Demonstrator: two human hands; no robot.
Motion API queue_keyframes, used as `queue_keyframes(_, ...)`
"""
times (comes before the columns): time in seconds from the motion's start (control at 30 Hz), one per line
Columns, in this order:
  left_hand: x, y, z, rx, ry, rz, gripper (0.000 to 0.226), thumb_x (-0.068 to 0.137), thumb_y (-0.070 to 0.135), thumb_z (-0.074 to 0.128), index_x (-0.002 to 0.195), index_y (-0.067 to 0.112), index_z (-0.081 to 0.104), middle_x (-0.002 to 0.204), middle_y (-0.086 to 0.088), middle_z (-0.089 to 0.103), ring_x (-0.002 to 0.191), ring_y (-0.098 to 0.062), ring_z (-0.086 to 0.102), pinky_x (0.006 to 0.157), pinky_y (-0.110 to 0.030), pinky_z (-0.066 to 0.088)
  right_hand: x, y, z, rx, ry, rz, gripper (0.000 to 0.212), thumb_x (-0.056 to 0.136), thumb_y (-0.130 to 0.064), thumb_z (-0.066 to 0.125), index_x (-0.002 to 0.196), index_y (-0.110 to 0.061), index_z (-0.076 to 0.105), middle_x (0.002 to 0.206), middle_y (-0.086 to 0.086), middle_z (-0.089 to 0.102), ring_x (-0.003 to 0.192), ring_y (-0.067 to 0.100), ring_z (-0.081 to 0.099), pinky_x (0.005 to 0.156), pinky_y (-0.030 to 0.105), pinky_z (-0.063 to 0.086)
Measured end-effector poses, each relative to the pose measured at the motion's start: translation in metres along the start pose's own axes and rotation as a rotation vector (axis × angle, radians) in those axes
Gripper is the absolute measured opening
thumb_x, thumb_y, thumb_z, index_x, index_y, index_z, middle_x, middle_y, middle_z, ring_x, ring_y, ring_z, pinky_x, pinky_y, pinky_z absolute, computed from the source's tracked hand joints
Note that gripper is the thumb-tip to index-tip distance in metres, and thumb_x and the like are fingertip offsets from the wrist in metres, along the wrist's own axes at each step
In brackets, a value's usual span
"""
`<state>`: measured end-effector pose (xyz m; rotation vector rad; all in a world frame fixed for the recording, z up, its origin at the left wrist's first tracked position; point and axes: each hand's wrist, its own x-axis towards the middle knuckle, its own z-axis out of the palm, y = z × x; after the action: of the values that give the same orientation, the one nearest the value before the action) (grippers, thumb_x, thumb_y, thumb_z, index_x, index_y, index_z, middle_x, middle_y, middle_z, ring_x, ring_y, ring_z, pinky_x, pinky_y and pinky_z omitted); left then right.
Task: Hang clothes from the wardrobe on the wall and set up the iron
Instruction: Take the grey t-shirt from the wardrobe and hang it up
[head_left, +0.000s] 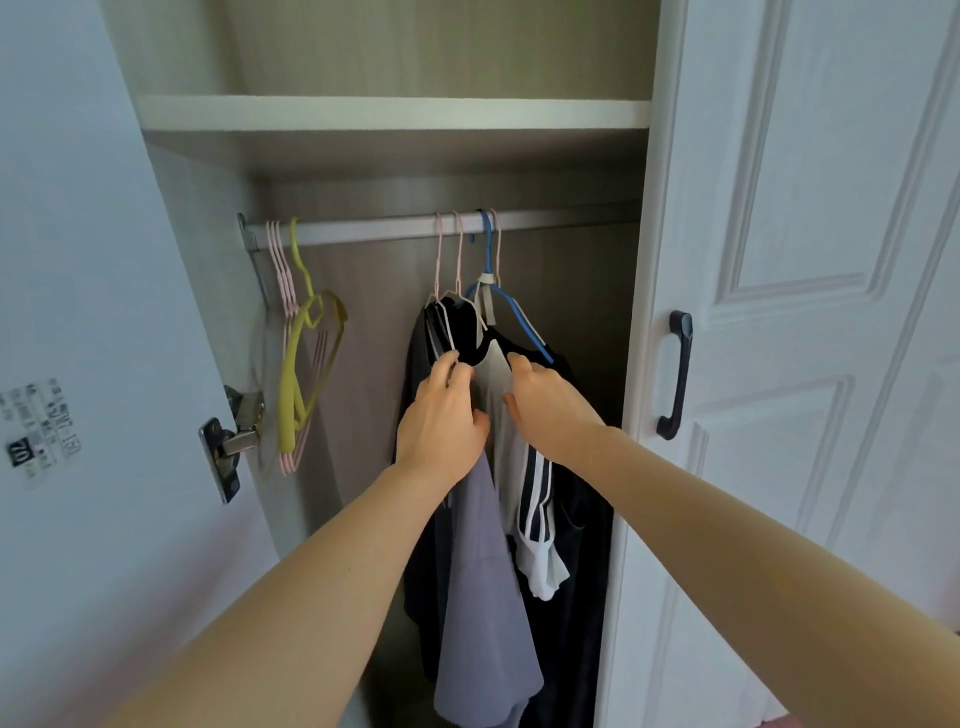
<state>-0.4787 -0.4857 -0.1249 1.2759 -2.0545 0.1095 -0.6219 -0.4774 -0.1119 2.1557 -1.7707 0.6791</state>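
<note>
Arms reach into the wardrobe (395, 111). Left hand (441, 415) grips a dark shirt (418, 364) at the shoulder. Right hand (545, 410) rests straight-fingered on the white shirt (489, 375); both shirts hang from the rail (363, 231).

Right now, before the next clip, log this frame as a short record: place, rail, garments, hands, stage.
place: open white panelled wardrobe
rail: silver metal rail; empty pink and yellow plastic hangers bunched at its left end
garments: dark tops, grey-purple cloth garment, white top with black sleeve stripes, hanging mid-rail
left hand: fingers among the dark tops' collars; grip unclear
right hand: fingers straight, touching the white top's shoulder
stage: clothes not yet taken off the rail
</note>
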Motion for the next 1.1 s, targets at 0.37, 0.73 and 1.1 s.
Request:
queue_keyframes(0.37, 0.068, -0.008, 0.004, -0.786, 0.095, -0.655, 0.031, 0.089, 0.010, 0.059, 0.120, 0.010, 0.058, 0.109, -0.007, 0.065, 0.103, -0.027, 0.061, 0.094, -0.041, 0.050, 0.040, -0.016, 0.017, 0.258, 0.008, 0.253, 0.027, 0.098, -0.010, 0.047, 0.123, 0.000, 0.041, 0.104, 0.019, 0.064, 0.085, 0.028, 0.066, 0.052, 0.022, 0.040)
queue_keyframes(0.73, 0.068, -0.011, -0.005, -0.953, 0.187, -0.638, 0.013, 0.100, 0.015, 0.045, 0.103, 0.015, 0.058, 0.084, 0.003, 0.061, 0.089, -0.017, 0.056, 0.079, -0.028, 0.042, 0.037, -0.042, 0.006, 0.642, 0.049, 0.368, 0.036, 0.093, 0.005, 0.039, 0.128, 0.000, 0.040, 0.107, 0.021, 0.057, 0.075, 0.020, 0.047, 0.046, 0.021, 0.027)
queue_keyframes(1.1, 0.065, -0.004, -0.044, -0.891, 0.210, -0.585, 0.013, 0.100, 0.015, 0.044, 0.100, 0.017, 0.058, 0.084, 0.005, 0.060, 0.091, -0.017, 0.056, 0.083, -0.028, 0.042, 0.040, -0.050, -0.030, 0.679, 0.089, 0.362, 0.027, 0.095, 0.001, 0.042, 0.122, 0.001, 0.045, 0.090, 0.008, 0.048, 0.060, 0.008, 0.041, 0.046, 0.020, 0.029)
